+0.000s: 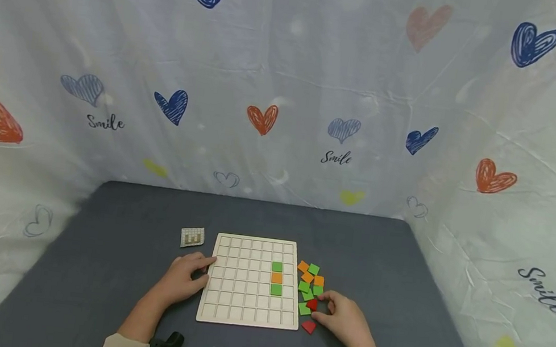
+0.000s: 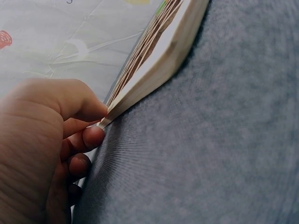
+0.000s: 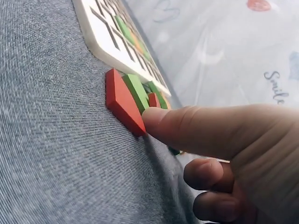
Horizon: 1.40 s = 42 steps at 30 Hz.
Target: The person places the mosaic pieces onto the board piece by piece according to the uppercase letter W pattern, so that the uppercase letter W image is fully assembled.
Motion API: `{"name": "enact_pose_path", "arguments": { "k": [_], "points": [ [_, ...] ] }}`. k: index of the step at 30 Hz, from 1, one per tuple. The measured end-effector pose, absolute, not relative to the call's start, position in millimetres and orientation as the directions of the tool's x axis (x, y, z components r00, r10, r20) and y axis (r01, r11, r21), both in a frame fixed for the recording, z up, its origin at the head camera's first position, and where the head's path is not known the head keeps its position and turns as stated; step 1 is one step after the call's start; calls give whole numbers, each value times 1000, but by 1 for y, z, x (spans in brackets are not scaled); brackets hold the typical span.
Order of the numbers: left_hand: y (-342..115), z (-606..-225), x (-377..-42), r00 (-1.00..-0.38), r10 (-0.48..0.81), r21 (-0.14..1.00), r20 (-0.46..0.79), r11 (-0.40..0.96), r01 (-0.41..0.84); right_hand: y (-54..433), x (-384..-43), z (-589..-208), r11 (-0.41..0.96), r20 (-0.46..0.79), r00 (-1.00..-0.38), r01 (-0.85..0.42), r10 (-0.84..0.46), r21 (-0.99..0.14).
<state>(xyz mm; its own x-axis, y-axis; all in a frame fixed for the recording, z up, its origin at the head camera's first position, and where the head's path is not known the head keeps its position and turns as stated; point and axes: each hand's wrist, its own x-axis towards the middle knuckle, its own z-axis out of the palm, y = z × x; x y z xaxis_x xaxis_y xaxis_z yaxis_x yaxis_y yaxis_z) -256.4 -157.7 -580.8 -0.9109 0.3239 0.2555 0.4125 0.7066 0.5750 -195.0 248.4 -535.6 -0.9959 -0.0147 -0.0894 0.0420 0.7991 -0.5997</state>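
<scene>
1. In the right-wrist view, the thumb of the right hand (image 1: 345,318) hides most of the loose tiles (image 1: 303,287); its index fingertip is out of sight.
2. 1 red tile (image 1: 312,304) lies between that thumb and index finger, which stand slightly apart; I cannot tell whether they pinch it.
3. A 2nd red tile (image 1: 308,327) lies just below the thumb, near the corner of the grid board (image 1: 240,275).
4. Both wrist views cut off the board.
5. The left hand (image 1: 182,278) has thumb and index finger spread, touching the board's left edge.
</scene>
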Motion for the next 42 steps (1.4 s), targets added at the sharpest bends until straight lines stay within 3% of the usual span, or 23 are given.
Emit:
{"name": "enact_pose_path", "arguments": {
  "k": [13, 22, 26, 32, 42],
  "points": [
    [-157, -577, -255, -910, 319, 577, 264, 704, 414, 247, -191, -538, 860, -54, -999, 30, 3, -509],
    [-155, -574, -255, -911, 319, 578, 262, 704, 413, 257, -193, -537, 764, -109, -990, 0, -92, -645],
    [-155, -574, -255, -912, 319, 580, 259, 703, 411, 259, -193, -538, 766, -124, -983, -26, -137, -642],
    [-155, -574, -255, -908, 322, 585, 268, 695, 419, 258, -194, -536, 771, -141, -986, 24, -85, -637],
    [-156, -578, -257, -906, 318, 582, 280, 695, 423, 258, -195, -534, 803, -144, -983, -3, -111, -596]
  ]
}}
